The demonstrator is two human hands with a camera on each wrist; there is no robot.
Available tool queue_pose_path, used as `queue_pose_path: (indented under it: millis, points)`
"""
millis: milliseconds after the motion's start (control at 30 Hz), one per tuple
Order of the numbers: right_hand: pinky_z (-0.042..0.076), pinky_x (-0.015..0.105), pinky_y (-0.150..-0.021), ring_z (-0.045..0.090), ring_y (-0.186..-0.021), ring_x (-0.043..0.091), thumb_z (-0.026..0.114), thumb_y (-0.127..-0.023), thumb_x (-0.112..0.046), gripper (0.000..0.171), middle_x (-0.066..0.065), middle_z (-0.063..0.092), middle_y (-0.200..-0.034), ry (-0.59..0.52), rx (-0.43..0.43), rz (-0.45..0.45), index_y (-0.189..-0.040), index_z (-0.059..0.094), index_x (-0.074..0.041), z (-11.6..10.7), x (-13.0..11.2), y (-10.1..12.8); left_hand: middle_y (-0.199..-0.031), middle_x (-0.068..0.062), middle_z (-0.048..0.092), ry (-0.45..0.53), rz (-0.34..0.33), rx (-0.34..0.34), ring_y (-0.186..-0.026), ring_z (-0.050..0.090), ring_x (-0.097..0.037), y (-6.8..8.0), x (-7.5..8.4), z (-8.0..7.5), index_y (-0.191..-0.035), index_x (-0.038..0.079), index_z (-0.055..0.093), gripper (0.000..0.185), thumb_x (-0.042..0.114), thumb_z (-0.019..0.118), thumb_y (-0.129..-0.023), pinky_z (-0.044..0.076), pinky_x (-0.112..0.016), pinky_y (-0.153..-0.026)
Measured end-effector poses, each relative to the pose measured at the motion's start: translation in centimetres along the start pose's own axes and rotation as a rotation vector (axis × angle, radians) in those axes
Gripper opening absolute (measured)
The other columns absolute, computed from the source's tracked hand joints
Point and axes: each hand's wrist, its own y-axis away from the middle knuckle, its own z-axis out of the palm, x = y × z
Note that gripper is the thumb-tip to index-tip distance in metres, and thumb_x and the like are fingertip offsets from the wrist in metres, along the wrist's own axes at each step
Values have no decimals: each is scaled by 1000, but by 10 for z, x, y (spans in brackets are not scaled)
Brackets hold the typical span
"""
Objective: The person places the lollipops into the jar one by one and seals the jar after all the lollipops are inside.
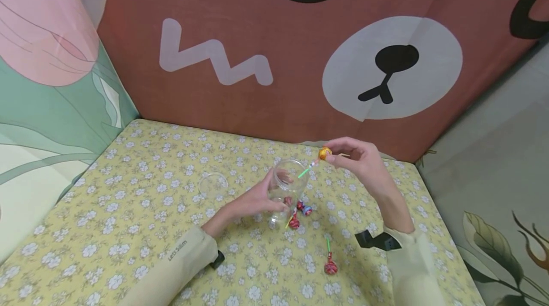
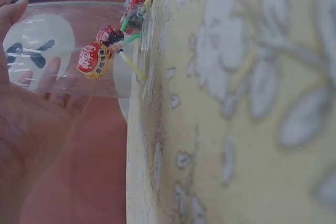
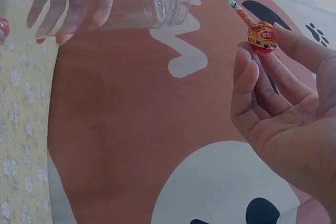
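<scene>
Lollipop (image 1: 324, 154) with the orange wrapper is pinched in the right hand (image 1: 358, 160) fingertips, green stick angled down toward the mouth of the clear jar (image 1: 288, 187), just right of it. Left hand (image 1: 257, 199) is wrapped around that jar from the near-left side, so part of the glass is hidden. More lollipops (image 1: 300, 213) lie near the jar's base, half hidden behind the glass, and another red one (image 1: 330, 264) sits nearer on the floral cloth (image 1: 128, 210).
</scene>
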Motion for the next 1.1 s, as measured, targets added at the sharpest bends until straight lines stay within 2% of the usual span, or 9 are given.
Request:
queue_pose_path:
  millis: [133,300,567,767,967,1100]
  points:
    - [56,28,-73,67,-83,19,72,-96,-3,21,0,75,-101,21,4,4,-116,72,2,0,1,-2,-148,-1,49,-12,-10,20,-141,43,-31,-2,-1,0,-154,15,32,89,25,83,-83,37,-57,-112]
    - [56,28,-74,68,-85,19,72,-97,-6,23,1,75,-102,44,6,19,-118,71,2,0,3,-3,-148,0,49,-5,-7,16,-142,42,-30,-4,-1,1,-155,15,31,90,21,84,-82,35,-56,-115]
    - [59,30,-82,70,-91,21,73,-96,-6,24,2,74,-107,42,-29,38,-119,72,2,5,5,-9,-151,-6,49,-8,0,8,-139,44,-26,-4,0,0,-153,17,33,87,22,83,-83,38,-55,-112]
    - [59,30,-81,71,-92,23,73,-95,-4,24,4,74,-107,21,-55,25,-119,72,2,9,5,-13,-145,4,54,-45,-16,46,-129,48,-23,-4,1,0,-149,23,39,82,22,85,-81,41,-53,-106]
    - [59,31,-81,72,-91,23,72,-95,-2,24,5,74,-108,41,-58,25,-119,72,2,10,3,-15,-144,-8,51,-37,10,41,-129,50,-26,-7,1,0,-159,20,28,101,28,87,-78,42,-53,-107]
    - [59,31,-81,70,-94,20,73,-95,-4,24,6,74,-108,82,-64,34,-119,73,0,11,4,-16,-143,-12,52,-5,2,36,-127,53,-25,-8,0,0,-154,21,36,93,27,87,-76,49,-49,-101]
